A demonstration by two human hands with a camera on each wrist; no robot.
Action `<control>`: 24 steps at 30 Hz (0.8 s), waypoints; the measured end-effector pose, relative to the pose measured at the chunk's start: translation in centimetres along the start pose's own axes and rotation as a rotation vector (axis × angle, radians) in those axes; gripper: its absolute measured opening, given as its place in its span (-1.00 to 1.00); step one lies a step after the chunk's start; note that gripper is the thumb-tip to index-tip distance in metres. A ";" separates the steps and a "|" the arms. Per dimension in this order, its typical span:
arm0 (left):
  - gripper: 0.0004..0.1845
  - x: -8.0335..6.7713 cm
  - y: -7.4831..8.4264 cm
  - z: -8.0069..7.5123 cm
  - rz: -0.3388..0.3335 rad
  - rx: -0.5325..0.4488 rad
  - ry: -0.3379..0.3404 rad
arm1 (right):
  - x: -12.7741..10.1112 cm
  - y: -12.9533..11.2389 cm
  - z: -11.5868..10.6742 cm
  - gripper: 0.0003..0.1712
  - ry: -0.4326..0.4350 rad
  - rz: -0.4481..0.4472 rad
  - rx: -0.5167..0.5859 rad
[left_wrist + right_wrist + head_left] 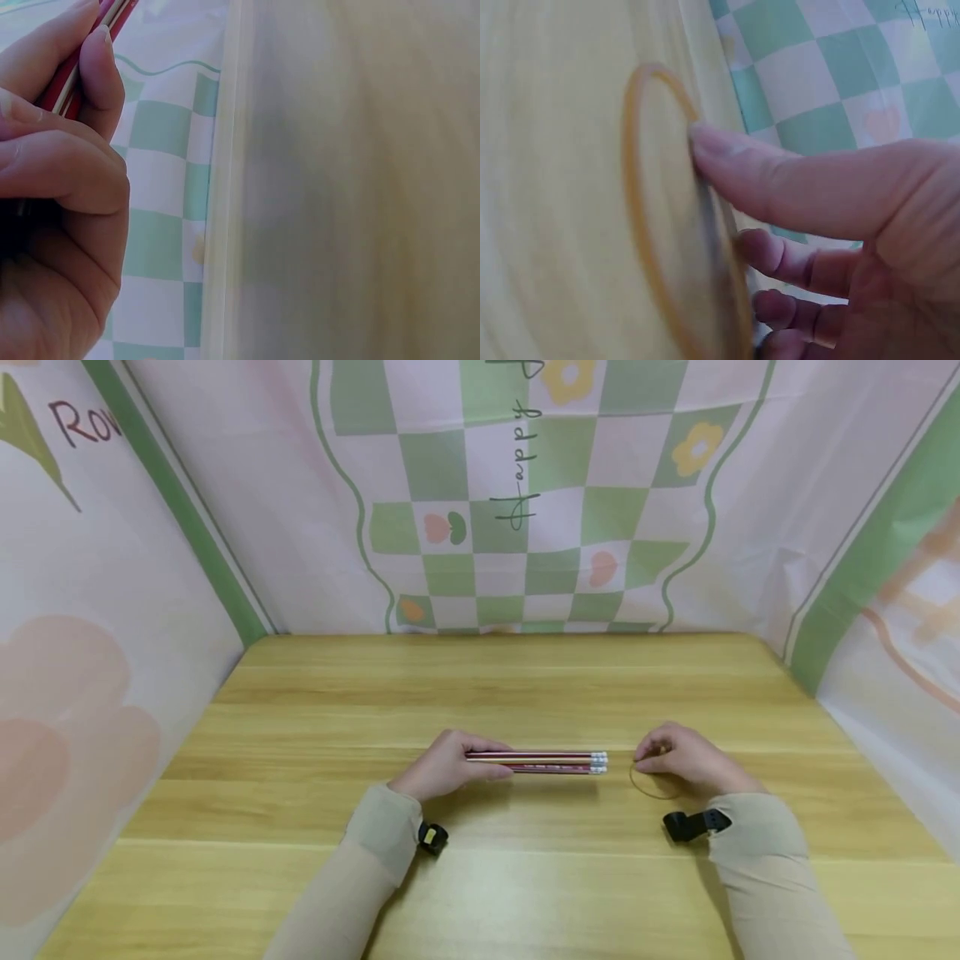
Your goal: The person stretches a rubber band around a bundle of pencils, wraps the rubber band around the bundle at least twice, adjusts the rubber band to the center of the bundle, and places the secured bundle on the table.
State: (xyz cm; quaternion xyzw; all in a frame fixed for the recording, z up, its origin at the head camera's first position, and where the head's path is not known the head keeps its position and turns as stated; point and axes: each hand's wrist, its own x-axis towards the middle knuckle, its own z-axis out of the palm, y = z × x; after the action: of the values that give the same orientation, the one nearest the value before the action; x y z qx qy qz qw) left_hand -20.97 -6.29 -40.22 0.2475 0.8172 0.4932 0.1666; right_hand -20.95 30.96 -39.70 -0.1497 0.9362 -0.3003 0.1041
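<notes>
- Clearly, the head view gives me the left hand (453, 764) gripping pencils (551, 761) over the table (525, 885), the right hand (682, 756) pinching a rubber band (652, 797) near their erasers (598, 761).
- Left wrist: fingers (100, 79) curl round the pencils.
- Right wrist: band blurred, thumb (795, 184) seemingly pressing it.

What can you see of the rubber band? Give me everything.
The rubber band is a thin, amber, rubbery-looking loop, apparently unstretched. The right-hand grip pinches it at one side; the rest hangs free, right of the pencils and apart from them. Whether it touches the table is unclear.
</notes>
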 end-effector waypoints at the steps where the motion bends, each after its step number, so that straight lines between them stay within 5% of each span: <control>1: -0.65 0.0 0.1 0.0 -0.005 -0.002 0.001 | 0.0 0.1 0.0 -0.87 0.000 0.005 -0.003; 8: -0.65 0.0 0.1 0.1 -0.023 -0.005 -0.001 | 0.2 0.0 -0.1 -0.83 0.029 0.042 0.017; 12: -0.66 0.0 0.0 0.2 -0.027 -0.008 0.002 | 0.3 -0.2 -0.1 -0.76 0.077 0.062 0.135; 19: -0.66 0.0 0.0 0.1 -0.011 -0.017 0.017 | 0.8 -1.2 0.4 -0.64 0.098 0.054 0.598; 24: -0.66 0.0 0.0 0.0 -0.006 -0.020 0.026 | 1.1 -1.9 1.1 -0.81 0.097 0.011 0.901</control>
State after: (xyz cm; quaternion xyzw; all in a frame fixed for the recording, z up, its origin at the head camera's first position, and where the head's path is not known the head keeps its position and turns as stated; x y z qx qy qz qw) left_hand -20.93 -6.32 -40.17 0.2369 0.8151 0.5040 0.1597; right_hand -21.29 28.54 -39.55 -0.0703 0.7169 -0.6838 0.1166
